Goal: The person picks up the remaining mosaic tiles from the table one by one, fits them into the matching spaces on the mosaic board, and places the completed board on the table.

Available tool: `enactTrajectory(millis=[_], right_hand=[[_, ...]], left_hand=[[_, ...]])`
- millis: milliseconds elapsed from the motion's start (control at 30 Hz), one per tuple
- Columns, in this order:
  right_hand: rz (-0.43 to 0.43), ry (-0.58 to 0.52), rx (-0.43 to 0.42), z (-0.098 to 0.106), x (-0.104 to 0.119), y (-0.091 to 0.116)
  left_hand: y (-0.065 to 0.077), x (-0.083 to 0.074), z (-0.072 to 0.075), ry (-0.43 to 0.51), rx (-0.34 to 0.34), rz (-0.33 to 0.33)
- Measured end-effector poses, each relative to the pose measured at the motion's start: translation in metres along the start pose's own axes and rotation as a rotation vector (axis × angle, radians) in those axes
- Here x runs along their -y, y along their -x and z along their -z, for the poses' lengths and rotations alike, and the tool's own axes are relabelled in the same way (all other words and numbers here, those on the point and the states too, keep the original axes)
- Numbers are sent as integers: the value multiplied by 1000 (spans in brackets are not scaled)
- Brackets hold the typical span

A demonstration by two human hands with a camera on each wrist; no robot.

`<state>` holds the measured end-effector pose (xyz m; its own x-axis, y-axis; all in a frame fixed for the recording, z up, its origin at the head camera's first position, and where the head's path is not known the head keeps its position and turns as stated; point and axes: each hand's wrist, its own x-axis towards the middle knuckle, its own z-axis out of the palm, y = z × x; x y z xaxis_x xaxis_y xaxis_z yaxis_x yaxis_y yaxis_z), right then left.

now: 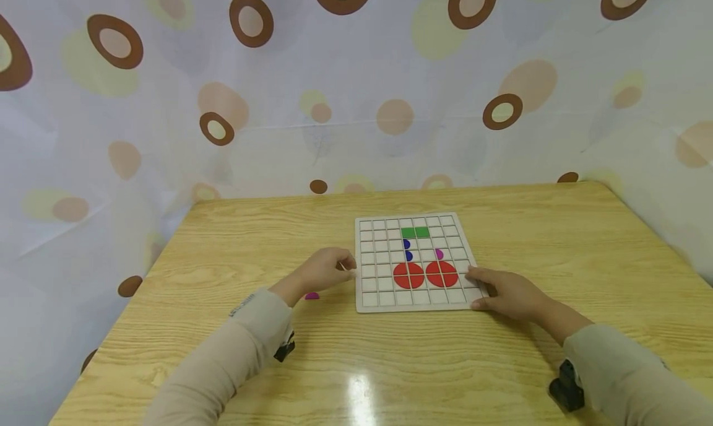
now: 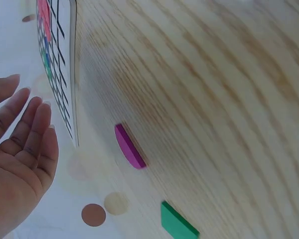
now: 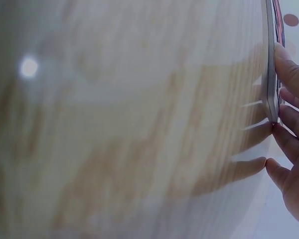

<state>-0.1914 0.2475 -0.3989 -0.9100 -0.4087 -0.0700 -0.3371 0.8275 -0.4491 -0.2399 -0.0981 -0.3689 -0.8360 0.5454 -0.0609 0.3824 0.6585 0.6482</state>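
Observation:
A white grid board (image 1: 384, 297) lies flat on the table. On it are green squares (image 1: 414, 232), two blue half-circles (image 1: 408, 256), a magenta half-circle (image 1: 439, 254) and two red circles (image 1: 409, 275) made of quarter pieces. My right hand (image 1: 509, 293) holds the board's near right corner, thumb at the front edge and fingers along the side. Beside the left edge is my left hand (image 1: 328, 269), its fingers loosely bent and nothing in them. A loose magenta half-circle (image 2: 129, 147) lies below that hand, near a green piece (image 2: 178, 222) that my left arm hides in the head view.
The wooden table (image 1: 390, 364) carries the board and loose pieces. A white curtain (image 1: 356, 147) with brown and yellow circles hangs behind and beside it. Black wrist devices (image 1: 567, 386) sit under both sleeves.

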Motion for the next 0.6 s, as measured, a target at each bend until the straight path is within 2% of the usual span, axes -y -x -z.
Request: enactTrajectory(millis=[100,400,600], right_hand=[[4,6,-2,1,0,0],[6,21,-10,1,-1,1],[11,17,-5,0,-1,-1]], left_hand=[[5,4,2,0,-6,11],[18,15,8,32,10,108],[27,24,11,30,23,104]])
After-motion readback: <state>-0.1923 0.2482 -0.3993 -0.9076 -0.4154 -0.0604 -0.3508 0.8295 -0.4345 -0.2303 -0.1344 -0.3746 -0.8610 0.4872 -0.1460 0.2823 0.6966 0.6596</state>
